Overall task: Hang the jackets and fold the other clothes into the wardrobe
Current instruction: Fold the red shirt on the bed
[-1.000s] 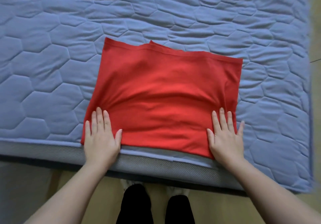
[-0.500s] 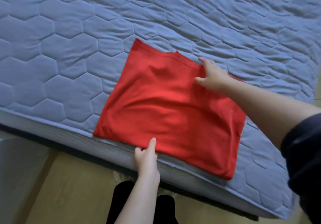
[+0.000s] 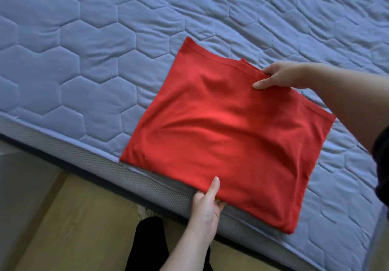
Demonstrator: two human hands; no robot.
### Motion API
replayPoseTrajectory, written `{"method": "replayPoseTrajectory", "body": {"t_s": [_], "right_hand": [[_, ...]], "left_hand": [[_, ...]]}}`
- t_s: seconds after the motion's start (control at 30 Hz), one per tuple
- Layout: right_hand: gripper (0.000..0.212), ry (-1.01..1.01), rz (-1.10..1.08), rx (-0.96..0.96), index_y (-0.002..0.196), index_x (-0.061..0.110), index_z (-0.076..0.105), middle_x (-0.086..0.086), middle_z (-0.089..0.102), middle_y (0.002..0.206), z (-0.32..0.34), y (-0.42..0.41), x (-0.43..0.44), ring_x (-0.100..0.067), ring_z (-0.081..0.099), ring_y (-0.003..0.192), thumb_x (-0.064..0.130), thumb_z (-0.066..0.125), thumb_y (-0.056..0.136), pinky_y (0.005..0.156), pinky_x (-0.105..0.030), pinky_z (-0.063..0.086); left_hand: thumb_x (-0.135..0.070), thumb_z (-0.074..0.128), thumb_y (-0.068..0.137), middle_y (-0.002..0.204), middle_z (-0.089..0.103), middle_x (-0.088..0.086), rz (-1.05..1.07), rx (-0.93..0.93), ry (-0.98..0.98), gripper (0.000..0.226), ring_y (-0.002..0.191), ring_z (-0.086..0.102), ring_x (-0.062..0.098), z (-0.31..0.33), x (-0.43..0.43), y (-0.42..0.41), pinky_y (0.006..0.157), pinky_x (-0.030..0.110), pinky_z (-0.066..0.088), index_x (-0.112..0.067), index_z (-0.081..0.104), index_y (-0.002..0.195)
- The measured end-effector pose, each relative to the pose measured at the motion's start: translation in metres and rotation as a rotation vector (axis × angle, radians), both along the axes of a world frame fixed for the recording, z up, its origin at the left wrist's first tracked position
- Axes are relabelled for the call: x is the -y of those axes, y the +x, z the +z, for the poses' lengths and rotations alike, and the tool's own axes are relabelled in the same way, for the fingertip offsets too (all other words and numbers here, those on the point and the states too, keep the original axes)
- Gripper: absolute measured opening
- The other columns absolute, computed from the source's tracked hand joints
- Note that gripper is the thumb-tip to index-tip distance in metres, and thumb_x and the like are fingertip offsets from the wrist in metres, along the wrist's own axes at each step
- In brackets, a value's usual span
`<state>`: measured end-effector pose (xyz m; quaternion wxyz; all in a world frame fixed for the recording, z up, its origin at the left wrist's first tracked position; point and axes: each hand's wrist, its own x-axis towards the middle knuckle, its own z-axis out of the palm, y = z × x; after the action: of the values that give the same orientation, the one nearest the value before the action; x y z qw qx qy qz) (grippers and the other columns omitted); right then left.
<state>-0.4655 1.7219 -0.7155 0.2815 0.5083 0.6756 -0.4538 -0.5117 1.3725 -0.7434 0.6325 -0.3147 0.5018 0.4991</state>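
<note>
A red garment point(image 3: 227, 136), folded into a rough rectangle, lies flat on the blue quilted mattress point(image 3: 84, 60) near its front edge. My left hand point(image 3: 207, 203) pinches the garment's near edge at its middle, thumb on top and fingers tucked beneath the cloth. My right hand point(image 3: 280, 76) grips the far edge near its right end, thumb on top, fingers curled under the fabric. No jacket or wardrobe is in view.
The mattress's grey mesh side point(image 3: 105, 165) runs diagonally below the garment. Wooden floor point(image 3: 73, 228) lies in front of it, with my dark trouser legs point(image 3: 147, 245) there. A pale surface point(image 3: 19, 186) fills the lower left corner.
Both hands left the garment's near corners, where they lay flat. The left moved to the middle of the near edge, the right reached to the far edge; both now pinch the cloth.
</note>
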Motion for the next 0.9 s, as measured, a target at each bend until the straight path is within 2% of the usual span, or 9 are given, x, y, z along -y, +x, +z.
{"method": "replayPoseTrajectory", "body": {"t_s": [0.03, 0.13, 0.23, 0.33, 0.53, 0.63, 0.7, 0.77, 0.9], "right_hand": [[0.081, -0.021, -0.026, -0.007, 0.097, 0.021, 0.069, 0.003, 0.072, 0.096, 0.006, 0.003, -0.001, -0.013, 0.068, 0.084, 0.071, 0.082, 0.035, 0.086, -0.031, 0.051], [0.035, -0.064, -0.092, -0.031, 0.094, 0.022, 0.067, 0.001, 0.070, 0.103, 0.034, 0.008, -0.002, -0.012, 0.065, 0.086, 0.045, 0.077, 0.070, 0.095, -0.033, 0.049], [0.060, 0.001, -0.191, -0.027, 0.103, 0.017, 0.067, -0.001, 0.068, 0.110, 0.069, 0.024, -0.011, -0.017, 0.063, 0.099, 0.057, 0.080, 0.059, 0.100, -0.038, 0.046], [0.033, 0.048, -0.344, -0.101, 0.106, 0.009, 0.065, -0.009, 0.066, 0.105, 0.117, 0.043, -0.024, -0.018, 0.059, 0.092, 0.034, 0.069, 0.085, 0.091, -0.037, 0.047], [0.022, 0.159, -0.688, -0.392, 0.106, 0.011, 0.066, -0.002, 0.064, 0.096, 0.224, 0.080, -0.047, -0.014, 0.058, 0.087, 0.026, 0.060, 0.092, 0.094, -0.037, 0.042], [0.011, 0.220, -0.765, -0.460, 0.096, 0.023, 0.064, 0.010, 0.064, 0.095, 0.261, 0.097, -0.044, -0.008, 0.056, 0.091, 0.031, 0.059, 0.092, 0.094, -0.040, 0.033], [0.016, 0.262, -0.798, -0.463, 0.105, 0.026, 0.063, 0.013, 0.065, 0.105, 0.264, 0.107, -0.033, -0.007, 0.054, 0.105, 0.032, 0.060, 0.091, 0.097, -0.043, 0.029], [0.023, 0.275, -0.831, -0.456, 0.112, 0.028, 0.063, 0.012, 0.063, 0.113, 0.251, 0.116, -0.012, -0.007, 0.050, 0.113, 0.031, 0.062, 0.089, 0.098, -0.043, 0.028], [0.018, 0.206, -0.956, -0.460, 0.104, 0.027, 0.065, 0.011, 0.065, 0.104, 0.171, 0.137, 0.053, -0.007, 0.054, 0.104, 0.025, 0.067, 0.086, 0.090, -0.038, 0.033]], "left_hand": [[-0.014, 0.061, 0.089, 0.107, 0.071, 0.012, -0.013, -0.004, 0.012, 0.029, 0.096, 0.069, 0.022, 0.006, 0.000, 0.000, 0.079, 0.033, 0.055, -0.004, 0.058, 0.116], [-0.014, 0.059, 0.088, 0.107, 0.071, 0.011, -0.059, -0.031, 0.075, 0.025, 0.094, 0.069, 0.020, 0.035, -0.004, -0.007, 0.077, 0.033, 0.056, -0.007, 0.060, 0.112], [-0.012, 0.058, 0.083, 0.110, 0.070, 0.012, -0.082, -0.087, 0.178, 0.029, 0.096, 0.068, 0.018, 0.074, -0.017, -0.032, 0.078, 0.030, 0.058, -0.006, 0.062, 0.110], [-0.015, 0.060, 0.077, 0.110, 0.070, 0.009, -0.147, -0.221, 0.272, 0.039, 0.095, 0.068, 0.015, 0.110, -0.050, -0.076, 0.081, 0.025, 0.056, -0.003, 0.062, 0.114], [-0.011, 0.052, 0.093, 0.079, 0.074, -0.008, -0.537, -0.581, 0.468, 0.016, 0.073, 0.068, 0.004, 0.192, -0.185, -0.166, 0.068, 0.017, 0.054, -0.010, 0.063, 0.105], [-0.020, 0.071, 0.070, 0.070, 0.069, -0.013, -0.701, -0.770, 0.488, 0.020, 0.075, 0.059, 0.008, 0.227, -0.238, -0.187, 0.068, 0.023, 0.042, -0.018, 0.065, 0.089], [-0.033, 0.068, 0.060, 0.083, 0.066, -0.007, -0.778, -0.856, 0.423, 0.026, 0.086, 0.051, 0.014, 0.236, -0.255, -0.189, 0.073, 0.030, 0.034, -0.021, 0.063, 0.083], [-0.038, 0.072, 0.070, 0.084, 0.066, -0.007, -0.786, -0.927, 0.374, 0.024, 0.092, 0.051, 0.012, 0.229, -0.256, -0.184, 0.073, 0.027, 0.035, -0.022, 0.064, 0.085], [-0.030, 0.061, 0.092, 0.082, 0.061, -0.006, -0.851, -1.056, 0.310, 0.019, 0.073, 0.050, 0.001, 0.164, -0.213, -0.173, 0.067, 0.019, 0.035, -0.015, 0.061, 0.103]]}}
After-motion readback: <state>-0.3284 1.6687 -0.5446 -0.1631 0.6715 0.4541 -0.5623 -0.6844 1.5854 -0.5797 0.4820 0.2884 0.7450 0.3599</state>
